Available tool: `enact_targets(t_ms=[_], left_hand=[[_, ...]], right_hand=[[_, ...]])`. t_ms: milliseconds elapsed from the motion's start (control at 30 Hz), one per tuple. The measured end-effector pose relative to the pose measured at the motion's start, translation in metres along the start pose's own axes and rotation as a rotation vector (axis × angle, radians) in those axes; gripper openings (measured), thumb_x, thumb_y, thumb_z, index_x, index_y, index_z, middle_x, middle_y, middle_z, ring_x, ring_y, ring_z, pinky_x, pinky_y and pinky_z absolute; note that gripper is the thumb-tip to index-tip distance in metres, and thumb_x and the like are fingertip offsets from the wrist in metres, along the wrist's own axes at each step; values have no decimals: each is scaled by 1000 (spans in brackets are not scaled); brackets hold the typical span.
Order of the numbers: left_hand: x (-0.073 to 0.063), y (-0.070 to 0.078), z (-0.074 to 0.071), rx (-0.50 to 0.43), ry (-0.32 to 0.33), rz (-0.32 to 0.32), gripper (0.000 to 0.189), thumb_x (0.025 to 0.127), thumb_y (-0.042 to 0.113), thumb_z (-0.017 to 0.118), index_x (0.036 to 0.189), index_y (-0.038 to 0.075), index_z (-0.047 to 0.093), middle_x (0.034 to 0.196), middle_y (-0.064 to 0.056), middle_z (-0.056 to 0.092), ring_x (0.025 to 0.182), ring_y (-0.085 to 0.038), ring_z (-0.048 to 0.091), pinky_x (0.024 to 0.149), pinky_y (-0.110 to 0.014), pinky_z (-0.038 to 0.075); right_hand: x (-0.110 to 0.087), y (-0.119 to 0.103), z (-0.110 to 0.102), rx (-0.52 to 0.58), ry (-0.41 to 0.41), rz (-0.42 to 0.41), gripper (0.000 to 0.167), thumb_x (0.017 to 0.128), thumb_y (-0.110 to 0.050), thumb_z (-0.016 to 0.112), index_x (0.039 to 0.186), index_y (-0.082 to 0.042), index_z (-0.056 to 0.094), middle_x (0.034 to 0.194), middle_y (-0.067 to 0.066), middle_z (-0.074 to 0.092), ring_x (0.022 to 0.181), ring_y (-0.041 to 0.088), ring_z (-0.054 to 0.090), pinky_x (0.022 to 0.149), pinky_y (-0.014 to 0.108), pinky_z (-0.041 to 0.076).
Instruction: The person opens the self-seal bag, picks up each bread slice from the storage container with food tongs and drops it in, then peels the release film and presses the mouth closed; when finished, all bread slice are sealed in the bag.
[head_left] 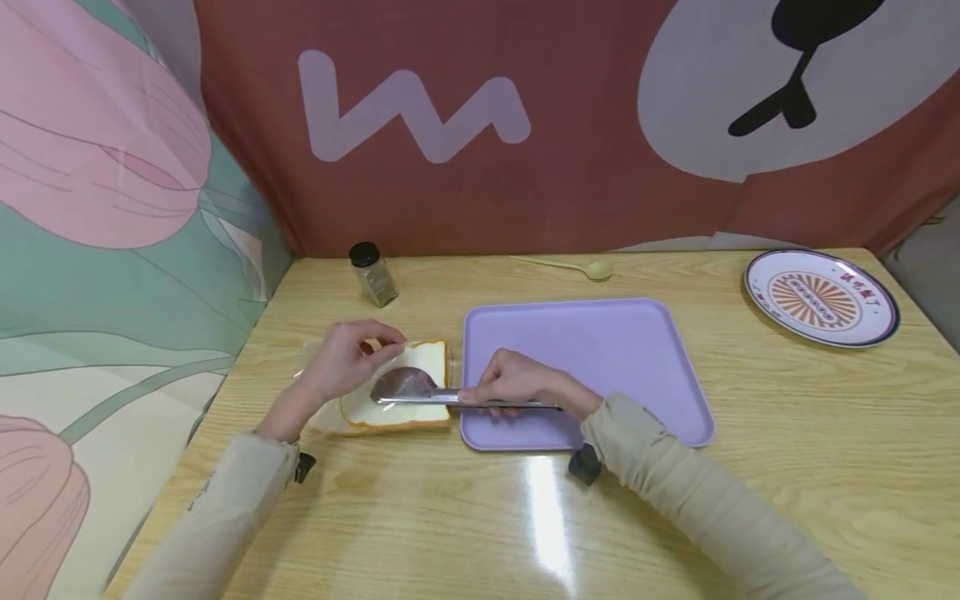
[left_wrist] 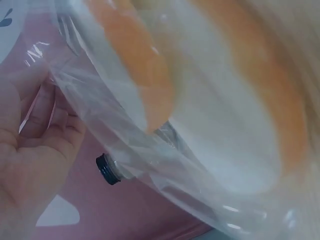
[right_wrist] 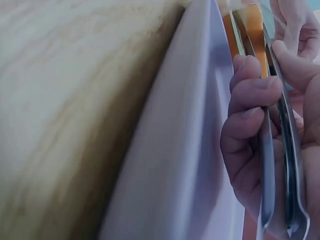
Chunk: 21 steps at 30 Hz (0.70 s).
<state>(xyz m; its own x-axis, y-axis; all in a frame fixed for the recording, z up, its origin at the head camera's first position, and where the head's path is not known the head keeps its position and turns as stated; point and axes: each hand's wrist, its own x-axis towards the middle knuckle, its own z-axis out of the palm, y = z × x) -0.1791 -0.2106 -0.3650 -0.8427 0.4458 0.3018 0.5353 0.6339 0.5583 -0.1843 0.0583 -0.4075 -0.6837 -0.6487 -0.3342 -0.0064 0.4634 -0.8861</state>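
Observation:
My right hand [head_left: 513,379] grips a pair of metal tongs [head_left: 405,385] by its arms. Their broad flat end lies over the white face of a bread slice [head_left: 431,358]; the right wrist view shows orange crust [right_wrist: 256,37] between the two arms. Clear plastic bag [left_wrist: 100,110] surrounds the bread, and the left wrist view shows two slices inside it. At the upper edge of the bag, thumb and fingers of my left hand [head_left: 348,358] pinch the film. The lower tong end is hidden by the bread.
A lilac tray [head_left: 577,333] lies just right of the bread, under my right hand. Behind stand a black-lidded seasoning jar [head_left: 375,279] and, flat on the wood, a pale yellow spoon [head_left: 596,269]. A patterned plate [head_left: 817,296] sits at the far right, near the curtain.

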Motion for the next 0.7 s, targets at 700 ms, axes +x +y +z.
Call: enact_targets(t_ms=[700], left_hand=[[1,2,2,-60,1,-24,4,85,3,72,89,3,73,82,-2,70,75,-14,62,60,-24,53]], right_hand=[[1,-2,-1,-24,19,-12,39,86,-32,72,63,-1,71,45,3,55,36,11,43,39,21,34]])
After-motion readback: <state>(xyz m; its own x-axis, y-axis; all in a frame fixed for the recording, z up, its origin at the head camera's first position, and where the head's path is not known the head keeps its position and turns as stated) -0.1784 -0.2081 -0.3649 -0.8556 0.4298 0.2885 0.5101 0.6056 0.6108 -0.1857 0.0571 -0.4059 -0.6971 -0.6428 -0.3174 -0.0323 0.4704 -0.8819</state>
